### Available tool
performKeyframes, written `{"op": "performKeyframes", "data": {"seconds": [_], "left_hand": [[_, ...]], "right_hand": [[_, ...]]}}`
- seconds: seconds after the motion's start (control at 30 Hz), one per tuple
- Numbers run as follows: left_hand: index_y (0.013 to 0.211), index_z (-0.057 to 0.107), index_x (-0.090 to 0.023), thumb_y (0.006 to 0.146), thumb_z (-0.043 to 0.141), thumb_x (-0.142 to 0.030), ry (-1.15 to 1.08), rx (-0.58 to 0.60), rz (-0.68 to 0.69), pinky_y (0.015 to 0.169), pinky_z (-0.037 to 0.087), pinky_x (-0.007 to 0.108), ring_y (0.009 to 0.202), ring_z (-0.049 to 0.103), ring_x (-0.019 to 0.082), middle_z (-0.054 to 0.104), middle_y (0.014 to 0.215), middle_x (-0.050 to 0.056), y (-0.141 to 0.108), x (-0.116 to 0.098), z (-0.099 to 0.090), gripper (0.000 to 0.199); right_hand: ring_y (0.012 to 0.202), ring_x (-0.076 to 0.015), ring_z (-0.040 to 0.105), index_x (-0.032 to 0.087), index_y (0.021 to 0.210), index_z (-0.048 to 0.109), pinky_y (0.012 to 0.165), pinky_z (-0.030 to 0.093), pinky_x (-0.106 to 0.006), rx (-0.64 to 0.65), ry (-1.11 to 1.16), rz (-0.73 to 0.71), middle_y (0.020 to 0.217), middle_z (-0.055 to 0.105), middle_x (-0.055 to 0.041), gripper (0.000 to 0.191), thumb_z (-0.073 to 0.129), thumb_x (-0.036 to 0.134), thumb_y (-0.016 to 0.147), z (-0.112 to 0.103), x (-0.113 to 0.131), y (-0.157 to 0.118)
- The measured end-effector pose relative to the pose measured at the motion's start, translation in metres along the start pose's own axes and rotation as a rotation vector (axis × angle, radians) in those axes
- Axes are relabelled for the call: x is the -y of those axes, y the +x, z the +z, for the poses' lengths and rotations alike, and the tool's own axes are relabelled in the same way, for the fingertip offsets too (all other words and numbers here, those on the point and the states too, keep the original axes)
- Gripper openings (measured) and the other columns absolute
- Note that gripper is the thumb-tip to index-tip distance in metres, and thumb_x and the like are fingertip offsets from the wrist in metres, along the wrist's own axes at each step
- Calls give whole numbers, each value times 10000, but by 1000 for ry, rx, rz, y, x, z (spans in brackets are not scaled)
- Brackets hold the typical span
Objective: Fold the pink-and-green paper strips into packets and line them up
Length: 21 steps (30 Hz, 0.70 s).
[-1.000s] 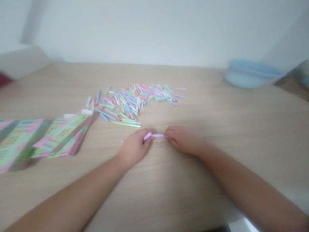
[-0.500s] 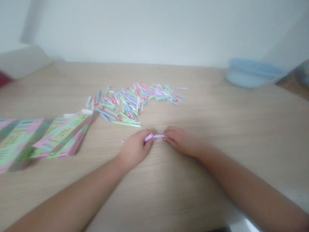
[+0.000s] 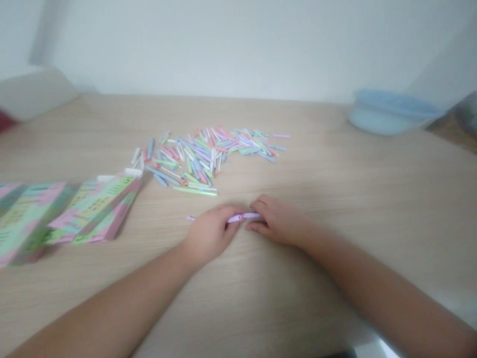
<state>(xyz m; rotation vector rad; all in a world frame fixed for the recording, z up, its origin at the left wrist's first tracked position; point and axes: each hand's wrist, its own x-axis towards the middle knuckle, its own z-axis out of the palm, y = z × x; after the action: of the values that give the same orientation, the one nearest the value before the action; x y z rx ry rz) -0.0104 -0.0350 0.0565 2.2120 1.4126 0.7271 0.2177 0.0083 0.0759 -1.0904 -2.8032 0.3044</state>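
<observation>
My left hand (image 3: 208, 236) is closed round a purple pen barrel (image 3: 234, 219), whose hollow-looking end points right. A thin purple tip sticks out on the far side of that hand; whether it belongs to the same barrel is hidden. My right hand (image 3: 281, 221) has its fingers round a slimmer purple pen piece (image 3: 251, 216), its right end covered by the fingers. The two purple parts lie nearly in line, end to end, just above the table. Beyond my hands lies a loose pile of pastel pen parts (image 3: 201, 154), with a green piece (image 3: 196, 191) nearest.
Pink, green and yellow patterned flat boxes (image 3: 97, 209) lie at the left of the wooden table (image 3: 328, 169), with small white pieces (image 3: 134, 172) behind them. A light blue basin (image 3: 387, 117) stands at the back right. A pale box-like object (image 3: 37, 94) is at the back left.
My right hand has shifted its grip along the slimmer purple piece, its thumb and forefinger now further apart. The barrel in my left hand has turned and dropped slightly, nearly level with the other piece.
</observation>
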Motion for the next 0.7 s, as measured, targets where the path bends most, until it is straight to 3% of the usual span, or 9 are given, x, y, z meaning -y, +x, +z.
{"op": "performKeyframes", "data": {"seconds": [0.13, 0.3, 0.4, 0.5, 0.6, 0.7], "left_hand": [[1133, 719, -281, 998, 541, -352, 36, 19, -17, 821, 497, 333, 959, 689, 231, 755, 1062, 28, -1, -2, -1, 235], [1071, 711, -280, 975, 569, -323, -25, 71, -4, 809, 494, 325, 933, 697, 219, 758, 1019, 16, -4, -3, -1, 177], [1064, 637, -252, 929, 628, -337, -100, 14, -85, 739, 486, 317, 854, 685, 209, 732, 943, 11, -4, -2, 3, 160], [1090, 546, -228, 854, 697, -294, -205, -49, -113, 726, 480, 303, 824, 654, 190, 689, 936, 7, -3, -1, 7, 288], [1035, 543, -220, 854, 703, -327, -222, -78, -125, 676, 454, 287, 740, 594, 166, 640, 862, -11, 0, -1, 6, 265], [880, 568, -215, 929, 626, -425, -202, -76, -122, 634, 412, 286, 681, 532, 154, 577, 752, -22, 2, -3, 2, 223]], "right_hand": [[981, -276, 632, 158, 1217, 572, 777, 490, -364, -34, 7, 32, 1163, 639, -132, 441, 645, 506, 956, -1, 10, -2], [924, -258, 635, 166, 1128, 561, 775, 479, -371, -36, 119, -13, 1084, 670, -124, 317, 503, 463, 1035, 1, 25, -1], [917, -250, 641, 168, 1188, 559, 775, 475, -369, -50, 221, -2, 1089, 687, -120, 287, 440, 398, 1063, 3, 30, 0], [867, -221, 632, 188, 1222, 579, 736, 455, -334, -47, 339, 9, 1051, 700, -88, 289, 507, 400, 1039, 6, 29, 0], [706, -162, 557, 197, 955, 646, 631, 387, -280, -106, 464, 113, 789, 639, -5, 257, 605, 449, 984, 10, 22, 2], [569, -117, 422, 198, 730, 560, 531, 306, -248, -384, 782, 231, 610, 460, 46, 422, 580, 536, 982, 10, 18, 5]]}}
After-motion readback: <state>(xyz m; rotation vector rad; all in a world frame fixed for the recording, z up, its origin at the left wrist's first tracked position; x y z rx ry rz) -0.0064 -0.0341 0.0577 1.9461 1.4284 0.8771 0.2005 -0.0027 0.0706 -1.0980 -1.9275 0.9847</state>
